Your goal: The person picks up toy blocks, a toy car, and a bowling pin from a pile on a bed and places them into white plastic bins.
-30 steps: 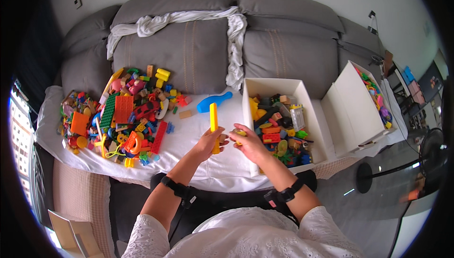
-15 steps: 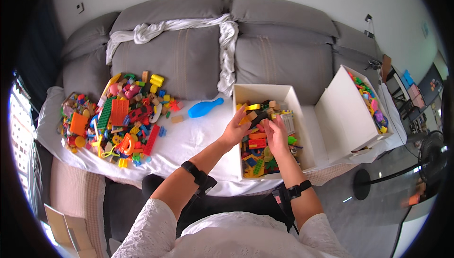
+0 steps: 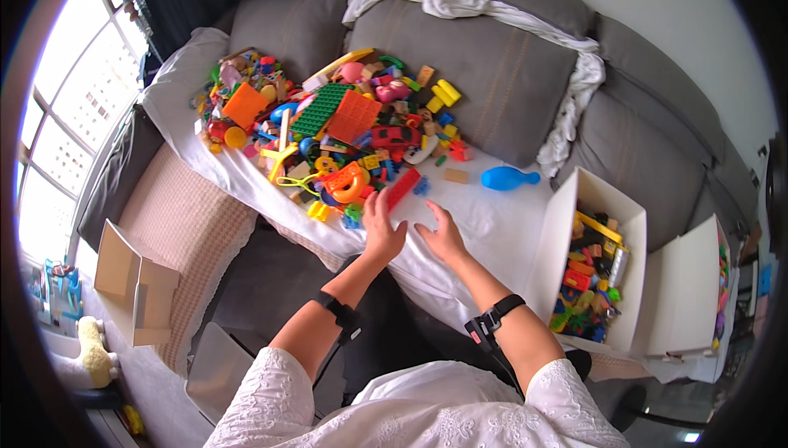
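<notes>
My left hand [image 3: 382,230] is open, its fingertips close to a long red toy brick [image 3: 404,188] and an orange toy with a hole [image 3: 345,183] at the near edge of a big toy pile. To its right, over the white sheet [image 3: 484,222], my right hand [image 3: 442,237] is also open, fingers apart and nothing held. Small blue bricks [image 3: 422,186] lie just beyond the two hands. Within the pile are a green studded plate [image 3: 322,110], an orange-red studded plate [image 3: 354,117] and a red toy car [image 3: 396,136].
A blue bowling pin [image 3: 509,178] and a wooden block [image 3: 456,175] lie on the sheet. At right stands a white box [image 3: 552,226] with mixed bricks inside, beside a second white box [image 3: 681,292]. Grey sofa cushions [image 3: 468,54] rise behind; an open cardboard box [image 3: 135,288] stands at left.
Both hands have left the white box of bricks and moved left to the toy pile. The view has turned left, so the boxes now appear farther right. Both hands are now open.
</notes>
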